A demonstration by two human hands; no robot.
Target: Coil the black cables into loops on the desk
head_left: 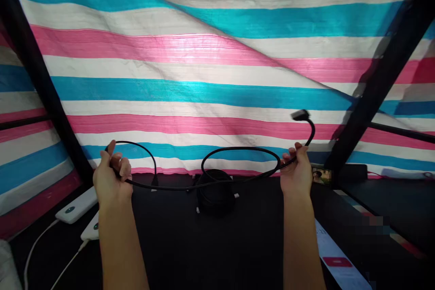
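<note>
Black cable (180, 188) stretches between the two hands in front of me, its long axis running roughly from nine to three o'clock as the wearer looks at it. From the left hand (115, 165) it leads off toward three o'clock, sagging slightly; from the right hand (295, 167) it heads to nine. An open loop (243, 148) sits in it, clearly nearer the right hand, at its nine o'clock. Fingers on both sides are curled closed on the cable, though on the left I can't make out each one's contact. A plug (299, 115) rises at twelve o'clock from the right fingers, tipped toward nine, while the thinner tail (155, 163) arcs out past the left fingers and drops at their three o'clock. Below the loop, at six, a dark coil (215, 199) with white tips rests on the desk (190, 244).
</note>
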